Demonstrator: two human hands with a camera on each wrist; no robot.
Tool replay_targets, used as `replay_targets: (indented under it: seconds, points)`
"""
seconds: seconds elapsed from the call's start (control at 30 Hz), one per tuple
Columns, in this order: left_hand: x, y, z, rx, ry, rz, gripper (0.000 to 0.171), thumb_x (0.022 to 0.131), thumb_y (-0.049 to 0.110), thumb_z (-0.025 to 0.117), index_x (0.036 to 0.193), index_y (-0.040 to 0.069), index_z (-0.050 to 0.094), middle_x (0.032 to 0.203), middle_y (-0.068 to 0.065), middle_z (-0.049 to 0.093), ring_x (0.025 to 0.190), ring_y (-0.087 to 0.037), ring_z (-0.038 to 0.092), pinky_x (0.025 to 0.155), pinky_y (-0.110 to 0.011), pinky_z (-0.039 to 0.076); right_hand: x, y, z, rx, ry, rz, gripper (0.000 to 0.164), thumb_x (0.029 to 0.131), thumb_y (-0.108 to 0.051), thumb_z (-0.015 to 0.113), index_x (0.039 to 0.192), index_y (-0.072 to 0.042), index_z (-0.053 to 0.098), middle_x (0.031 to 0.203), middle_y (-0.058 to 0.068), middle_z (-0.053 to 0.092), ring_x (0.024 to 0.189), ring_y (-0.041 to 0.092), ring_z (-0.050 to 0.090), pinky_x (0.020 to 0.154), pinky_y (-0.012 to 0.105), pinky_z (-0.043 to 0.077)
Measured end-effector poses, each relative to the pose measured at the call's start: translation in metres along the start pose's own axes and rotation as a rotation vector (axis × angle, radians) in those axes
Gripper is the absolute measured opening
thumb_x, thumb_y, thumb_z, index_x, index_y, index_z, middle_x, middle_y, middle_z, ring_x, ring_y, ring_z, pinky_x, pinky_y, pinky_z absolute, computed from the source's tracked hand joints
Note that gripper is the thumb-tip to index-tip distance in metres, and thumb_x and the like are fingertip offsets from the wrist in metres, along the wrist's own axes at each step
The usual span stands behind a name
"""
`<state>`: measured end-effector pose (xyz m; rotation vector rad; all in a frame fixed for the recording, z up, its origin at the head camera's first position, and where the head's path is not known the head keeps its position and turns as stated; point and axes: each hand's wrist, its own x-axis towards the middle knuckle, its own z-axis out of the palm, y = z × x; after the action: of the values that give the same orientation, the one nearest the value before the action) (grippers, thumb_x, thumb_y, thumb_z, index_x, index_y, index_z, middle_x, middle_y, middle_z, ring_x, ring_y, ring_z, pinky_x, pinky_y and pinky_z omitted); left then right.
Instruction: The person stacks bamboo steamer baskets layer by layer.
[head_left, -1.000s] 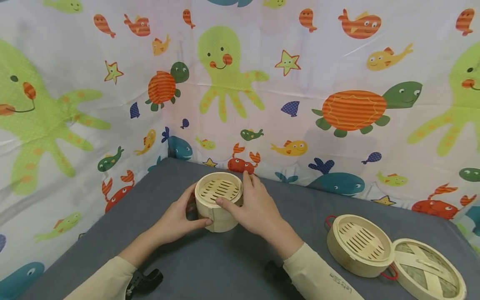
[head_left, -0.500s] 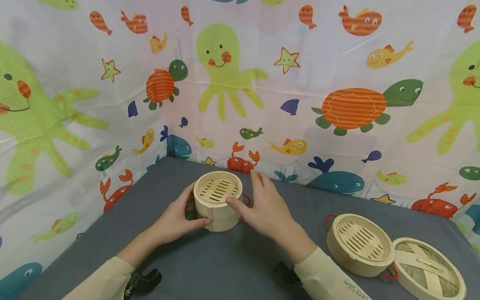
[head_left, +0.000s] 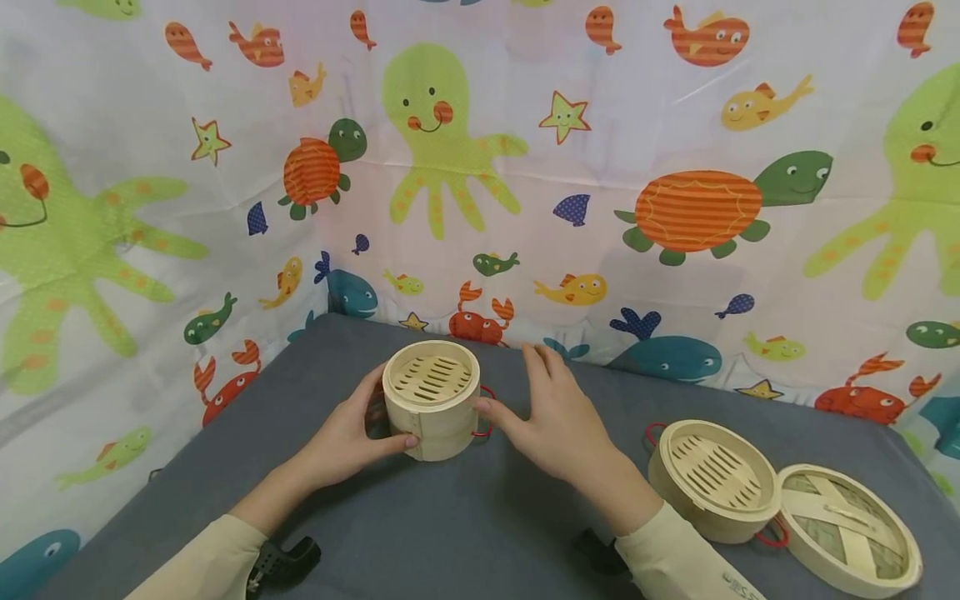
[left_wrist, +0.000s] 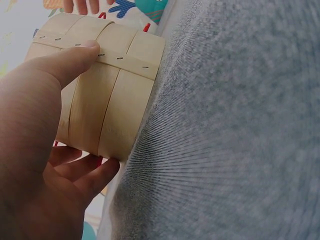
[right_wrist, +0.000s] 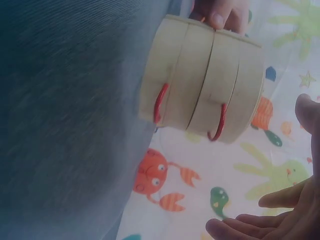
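Note:
Two round bamboo steamer baskets (head_left: 448, 429) are stacked one on the other on the dark table, slotted surface facing up. My left hand (head_left: 341, 437) grips the stack from its left side, thumb on the front wall and fingers around the back. In the left wrist view that thumb (left_wrist: 80, 57) lies over a stapled seam. Red loop handles (right_wrist: 220, 122) stick out from both tiers in the right wrist view. My right hand (head_left: 562, 429) is held just right of the stack, fingers spread and relaxed, nothing in it.
A third steamer basket (head_left: 678, 487) with red handles sits at the right of the grey cloth-covered table (head_left: 465, 533). Against it leans a woven bamboo lid (head_left: 847, 533) with crossed strips. A curtain (head_left: 510, 75) printed with sea animals closes off the back and left.
My right hand has drawn away to the right from the stacked baskets, uncovering their red handles. The left hand keeps its hold, and the stack stays in place.

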<state>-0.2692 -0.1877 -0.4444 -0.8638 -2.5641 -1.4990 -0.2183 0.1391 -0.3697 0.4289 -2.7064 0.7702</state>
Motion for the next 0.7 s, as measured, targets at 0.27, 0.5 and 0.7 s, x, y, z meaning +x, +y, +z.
replay_targets:
  seconds: [0.27, 0.5, 0.7]
  points:
    - [0.001, 0.001, 0.001, -0.008, 0.0, 0.021, 0.115, 0.089, 0.031, 0.096, 0.175, 0.021, 0.02, 0.166, -0.009, 0.045, 0.147, -0.036, 0.053, 0.114, -0.062, 0.049, -0.011, 0.022, -0.012, -0.032, -0.009, 0.036, 0.112, 0.098, -0.082, 0.058, 0.171, -0.002, 0.03, 0.17, 0.025, 0.035, 0.153, 0.046, 0.042, 0.111, 0.071, 0.047]
    - [0.001, 0.001, 0.001, -0.01, 0.001, 0.025, 0.115, 0.089, 0.03, 0.095, 0.175, 0.021, 0.02, 0.163, -0.01, 0.048, 0.146, -0.035, 0.054, 0.113, -0.061, 0.05, -0.02, 0.035, -0.021, -0.068, 0.011, 0.044, 0.109, 0.099, -0.078, 0.061, 0.17, 0.0, 0.032, 0.167, 0.025, 0.039, 0.15, 0.046, 0.046, 0.108, 0.07, 0.05]
    - [-0.001, 0.0, 0.001, -0.007, 0.003, 0.029, 0.114, 0.089, 0.03, 0.096, 0.175, 0.02, 0.02, 0.162, -0.01, 0.049, 0.144, -0.035, 0.056, 0.111, -0.061, 0.052, -0.025, 0.039, -0.025, -0.086, 0.021, 0.046, 0.107, 0.1, -0.074, 0.063, 0.169, 0.002, 0.033, 0.166, 0.028, 0.039, 0.15, 0.048, 0.045, 0.109, 0.071, 0.049]
